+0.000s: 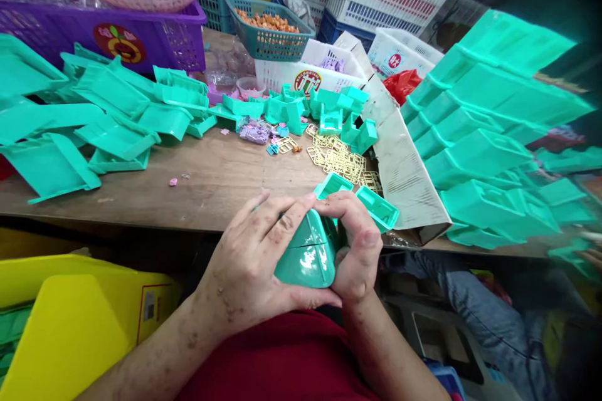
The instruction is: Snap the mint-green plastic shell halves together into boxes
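So both hands are on the same glossy green plastic piece (308,254), held just off the near edge of the wooden table (202,194), in front of a red top. The left hand (249,250) wraps its left side, fingers along the upper edge and thumb underneath; the right hand (355,247) is curled snugly around the right side — a firm 2-handed hold, no wide gap anywhere. Right behind the hands sit 2 small green trays (383,208), and past those there's a messy pile of pale yellow frames (345,160) next to a cardboard divider (407,156). Loose green shells (113,94) cover the table's left side, while taller green casings (489,138) are stacked right of the cardboard — kinda blurry over there. Yellow bin (89,326) at lower left, too.
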The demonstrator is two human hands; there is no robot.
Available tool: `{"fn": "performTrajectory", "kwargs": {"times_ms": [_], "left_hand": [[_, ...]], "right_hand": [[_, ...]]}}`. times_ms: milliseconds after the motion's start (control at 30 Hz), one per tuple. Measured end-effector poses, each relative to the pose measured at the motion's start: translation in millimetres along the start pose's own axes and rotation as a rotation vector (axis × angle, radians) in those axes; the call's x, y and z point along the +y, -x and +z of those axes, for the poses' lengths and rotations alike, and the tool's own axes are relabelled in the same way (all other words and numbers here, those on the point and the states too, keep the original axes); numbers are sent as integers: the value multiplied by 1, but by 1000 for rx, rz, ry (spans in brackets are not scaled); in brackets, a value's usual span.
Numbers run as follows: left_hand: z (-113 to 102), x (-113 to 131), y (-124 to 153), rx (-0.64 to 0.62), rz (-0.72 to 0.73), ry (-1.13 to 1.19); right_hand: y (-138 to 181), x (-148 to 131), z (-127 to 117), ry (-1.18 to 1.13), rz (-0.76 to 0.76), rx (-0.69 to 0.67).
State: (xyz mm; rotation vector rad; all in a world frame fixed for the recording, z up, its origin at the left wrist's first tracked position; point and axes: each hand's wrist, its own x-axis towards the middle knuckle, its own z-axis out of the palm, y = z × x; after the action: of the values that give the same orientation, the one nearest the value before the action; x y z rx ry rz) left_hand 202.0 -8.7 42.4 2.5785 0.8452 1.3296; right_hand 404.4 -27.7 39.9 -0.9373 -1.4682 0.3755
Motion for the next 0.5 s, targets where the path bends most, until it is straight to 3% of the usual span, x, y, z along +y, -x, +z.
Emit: {"fn": "performTrajectory", "kwargs": {"times_ms": [333,500], "left_hand": [[10,7,0,62,-51,-11],[19,0,2,-3,-91,29]], "right_hand": [[-7,1,-2,-16,71,14],[-2,11,-3,-6,108,33]]}}
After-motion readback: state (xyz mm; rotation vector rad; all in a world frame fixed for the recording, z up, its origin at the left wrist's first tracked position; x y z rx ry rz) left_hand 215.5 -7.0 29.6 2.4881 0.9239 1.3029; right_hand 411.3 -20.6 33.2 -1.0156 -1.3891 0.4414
